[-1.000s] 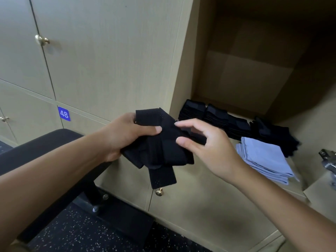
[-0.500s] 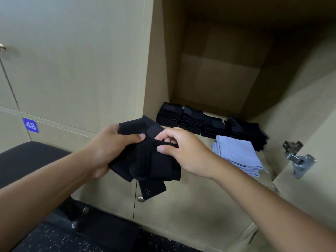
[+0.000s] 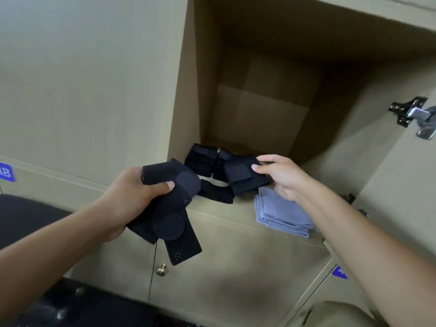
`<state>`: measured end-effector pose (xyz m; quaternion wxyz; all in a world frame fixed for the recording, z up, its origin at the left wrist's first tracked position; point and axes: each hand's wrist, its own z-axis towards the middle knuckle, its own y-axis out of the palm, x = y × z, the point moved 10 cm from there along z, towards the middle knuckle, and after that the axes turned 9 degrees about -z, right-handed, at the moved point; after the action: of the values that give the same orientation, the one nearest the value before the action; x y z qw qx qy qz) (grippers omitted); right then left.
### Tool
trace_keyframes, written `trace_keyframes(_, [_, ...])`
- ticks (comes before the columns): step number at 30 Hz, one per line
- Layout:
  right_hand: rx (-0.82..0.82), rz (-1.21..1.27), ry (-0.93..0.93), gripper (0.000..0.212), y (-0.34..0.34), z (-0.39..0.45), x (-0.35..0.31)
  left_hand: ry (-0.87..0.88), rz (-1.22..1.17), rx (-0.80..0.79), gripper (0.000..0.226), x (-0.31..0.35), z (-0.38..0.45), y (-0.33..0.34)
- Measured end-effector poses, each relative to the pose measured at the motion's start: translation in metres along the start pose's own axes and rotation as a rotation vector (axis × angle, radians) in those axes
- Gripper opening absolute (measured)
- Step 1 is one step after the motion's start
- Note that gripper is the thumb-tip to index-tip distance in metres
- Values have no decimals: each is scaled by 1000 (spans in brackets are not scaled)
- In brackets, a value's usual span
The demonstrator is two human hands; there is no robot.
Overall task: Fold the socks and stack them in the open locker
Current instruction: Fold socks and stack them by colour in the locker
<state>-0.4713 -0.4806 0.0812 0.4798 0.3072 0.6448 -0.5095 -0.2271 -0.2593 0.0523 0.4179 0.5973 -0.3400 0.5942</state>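
My left hand (image 3: 132,197) grips a bunch of unfolded black socks (image 3: 169,208) in front of the lower locker doors; one sock end hangs down. My right hand (image 3: 280,175) pinches a folded black sock (image 3: 243,177) and holds it over the floor of the open locker (image 3: 259,109). A loose black sock end (image 3: 217,193) trails between the two bundles at the locker's front edge. Stacks of folded black socks (image 3: 203,156) stand at the left of the locker floor. A pile of folded light blue socks (image 3: 280,213) lies at the front, partly under my right forearm.
The open locker door's metal hinge (image 3: 415,116) is at the right. Closed locker doors with a brass knob (image 3: 161,270) lie below, and a blue number label (image 3: 6,172) at the far left. A black padded bench (image 3: 26,215) stands at the lower left.
My right hand has pulled a folded black sock away from the bunch in my left hand and moved it right, into the locker. The view has shifted up and towards the locker.
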Motion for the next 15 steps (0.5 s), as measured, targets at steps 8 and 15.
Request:
trace_keyframes(8, [148, -28, 35, 29, -43, 33, -4, 11, 43, 3, 9, 0, -1, -4])
trace_keyframes(15, [158, -108, 36, 29, -59, 67, -2, -27, 80, -17, 9, -14, 0, 0])
